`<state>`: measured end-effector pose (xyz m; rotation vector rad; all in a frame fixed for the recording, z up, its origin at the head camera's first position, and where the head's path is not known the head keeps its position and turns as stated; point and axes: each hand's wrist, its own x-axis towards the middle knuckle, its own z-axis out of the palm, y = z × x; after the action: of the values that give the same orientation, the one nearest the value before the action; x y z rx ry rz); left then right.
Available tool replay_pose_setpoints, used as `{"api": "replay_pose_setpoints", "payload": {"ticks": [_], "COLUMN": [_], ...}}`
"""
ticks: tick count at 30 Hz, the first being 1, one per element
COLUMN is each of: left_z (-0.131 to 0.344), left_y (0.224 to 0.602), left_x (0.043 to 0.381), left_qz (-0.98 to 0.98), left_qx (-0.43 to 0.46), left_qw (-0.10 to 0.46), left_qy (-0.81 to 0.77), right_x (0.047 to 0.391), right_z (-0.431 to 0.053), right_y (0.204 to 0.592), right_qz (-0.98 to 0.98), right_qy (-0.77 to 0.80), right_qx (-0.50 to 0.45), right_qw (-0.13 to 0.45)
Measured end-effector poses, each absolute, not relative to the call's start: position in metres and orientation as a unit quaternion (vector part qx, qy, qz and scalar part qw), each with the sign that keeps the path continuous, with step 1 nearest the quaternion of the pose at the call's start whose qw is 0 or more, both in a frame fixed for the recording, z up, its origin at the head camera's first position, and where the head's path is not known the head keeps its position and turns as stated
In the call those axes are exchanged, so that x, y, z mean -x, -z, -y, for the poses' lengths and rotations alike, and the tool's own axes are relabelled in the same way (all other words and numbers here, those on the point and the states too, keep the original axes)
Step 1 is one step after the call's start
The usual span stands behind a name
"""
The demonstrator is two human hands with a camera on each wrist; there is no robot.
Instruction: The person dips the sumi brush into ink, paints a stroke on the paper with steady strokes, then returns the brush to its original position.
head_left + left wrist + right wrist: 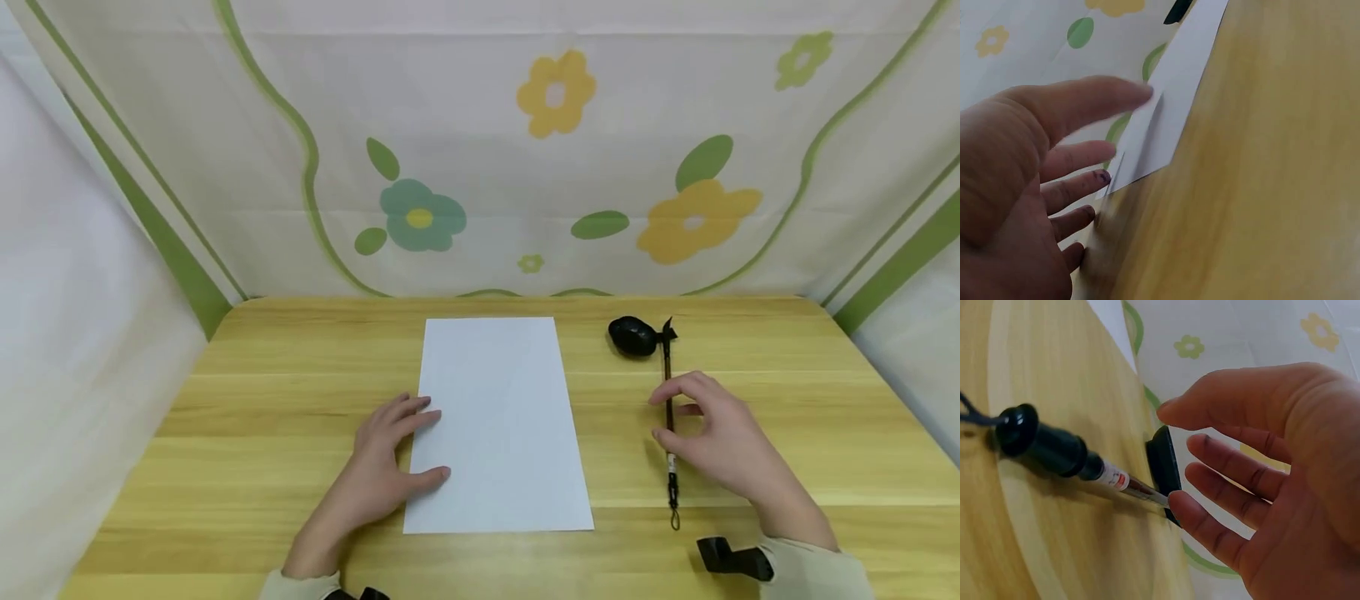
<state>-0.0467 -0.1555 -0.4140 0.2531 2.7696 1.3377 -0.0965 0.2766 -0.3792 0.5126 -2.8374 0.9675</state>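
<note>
A white sheet of paper (pixel 498 425) lies on the wooden table. My left hand (pixel 386 467) is at its left edge with thumb and fingers spread, the fingertips over the paper; whether they press on it I cannot tell. A calligraphy brush (pixel 668 392) with a dark brown handle, a white label and a hanging loop lies lengthwise on the right, its dark tip beside a glossy black oval object (pixel 632 336). Over the handle hovers my right hand (pixel 723 437), thumb and fingers parted on either side. The right wrist view shows the brush (pixel 1141 489) close to the fingertips, not gripped.
The wooden table (pixel 262 433) meets a pale, flower-printed cloth (pixel 480 150) along its back edge. More cloth hangs at both sides. Black straps (pixel 735 560) sit at the wrists near the sleeves.
</note>
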Motion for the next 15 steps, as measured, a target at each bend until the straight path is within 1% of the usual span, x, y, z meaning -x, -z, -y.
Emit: {"api": "replay_pose_setpoints", "payload": {"ticks": [5,12,15], "left_z": [0.154,0.152,0.153], "left_y": [0.414,0.412,0.409], "left_x": [0.044,0.045,0.046], "left_qz": [-0.903,-0.911,-0.91], "left_qx": [-0.075,-0.073,-0.072], "left_qw": [0.044,0.055,0.057], "left_qy": [-0.42,-0.403,-0.404], "right_x": [0.097,0.097,0.099], "right_z": [-0.279,-0.287,-0.289], "right_y": [0.382,0.385,0.387], "right_qz": [0.936,0.926,0.925], "right_qy": [-0.31,-0.319,-0.32], "right_qx": [-0.167,-0.193,-0.198], "right_qw": [0.026,0.055,0.048]}}
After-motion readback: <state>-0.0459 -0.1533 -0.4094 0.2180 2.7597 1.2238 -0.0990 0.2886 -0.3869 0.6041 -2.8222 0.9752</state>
